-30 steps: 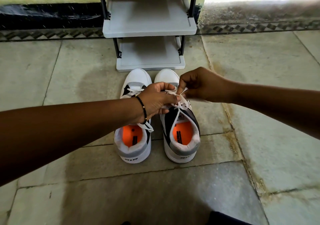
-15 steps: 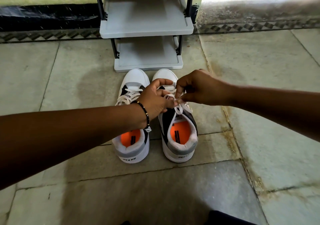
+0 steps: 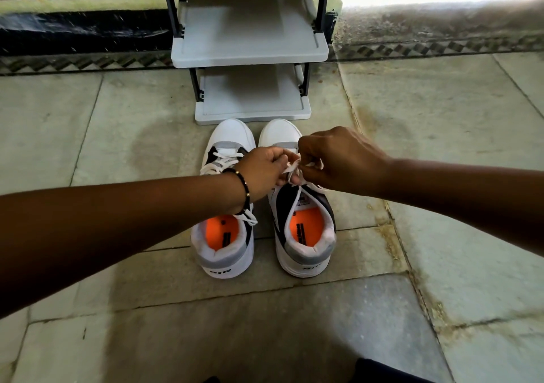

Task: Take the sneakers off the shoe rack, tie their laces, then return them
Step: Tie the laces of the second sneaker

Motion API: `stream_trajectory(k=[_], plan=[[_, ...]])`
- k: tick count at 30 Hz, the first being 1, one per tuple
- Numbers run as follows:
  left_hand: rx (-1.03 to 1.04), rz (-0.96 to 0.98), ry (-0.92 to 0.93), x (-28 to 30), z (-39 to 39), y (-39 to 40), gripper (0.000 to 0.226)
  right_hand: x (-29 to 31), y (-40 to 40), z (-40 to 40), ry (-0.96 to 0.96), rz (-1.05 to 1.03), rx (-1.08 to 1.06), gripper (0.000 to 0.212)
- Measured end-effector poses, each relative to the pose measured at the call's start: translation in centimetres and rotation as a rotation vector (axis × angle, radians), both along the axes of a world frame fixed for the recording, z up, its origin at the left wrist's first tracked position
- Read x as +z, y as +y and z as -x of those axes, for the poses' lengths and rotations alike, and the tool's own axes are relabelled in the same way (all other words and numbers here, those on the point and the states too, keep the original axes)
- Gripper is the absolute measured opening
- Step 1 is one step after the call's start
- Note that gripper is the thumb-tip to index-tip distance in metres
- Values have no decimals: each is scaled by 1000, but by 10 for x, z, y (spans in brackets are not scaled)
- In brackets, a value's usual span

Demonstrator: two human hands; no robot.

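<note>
Head view: both hands [image 3: 338, 159] now closer together, pinching the right sneaker's laces [image 3: 294, 168].

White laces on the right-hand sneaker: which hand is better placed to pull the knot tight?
Probably the right hand: it pinches the white laces from above. The left hand only steadies them.

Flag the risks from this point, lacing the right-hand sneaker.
1. Both the left hand and right hand pinch the lace of the right sneaker; nothing pins that sneaker down, so a hard pull may shift it on the floor.
2. The left sneaker has a lace end trailing by its collar under the left wrist; the forearm could snag it.
3. The sneaker toes sit close to the shoe rack; a forward nudge may bump it.
</note>
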State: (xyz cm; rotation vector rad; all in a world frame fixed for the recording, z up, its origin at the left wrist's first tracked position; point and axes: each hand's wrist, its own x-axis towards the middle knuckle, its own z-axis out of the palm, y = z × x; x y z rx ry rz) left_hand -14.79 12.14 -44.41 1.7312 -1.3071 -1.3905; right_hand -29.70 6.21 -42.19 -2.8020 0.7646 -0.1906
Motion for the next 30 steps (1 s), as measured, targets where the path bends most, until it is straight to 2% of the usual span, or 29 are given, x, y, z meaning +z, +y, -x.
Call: stream_trajectory(k=[5, 10, 14, 17, 21, 24, 30], plan=[[-147, 53, -83, 9, 3, 0, 35, -1, -2, 2, -55, -40, -25, 9], [-143, 181, -253, -5, -1, 1, 21, 1, -1, 1, -89, -98, -81, 7], [-180, 368, -541, -1, -7, -2, 20, 8, -4, 5, -73, -127, -146, 8], [-334, 494, -790, 5, -16, -3, 26, 17, -4, 7, 34, -119, -152, 14], [-630, 507, -1153, 9, -32, -2, 29, 23, -6, 20, 314, -77, -103, 13], [-708, 452, -1251, 10, -37, -1, 35, 24, -2, 28, 472, -48, -78, 19], [-739, 366, -1325, 10, -36, -7, 41, 28, 12, 27, 626, 84, 15, 17]])
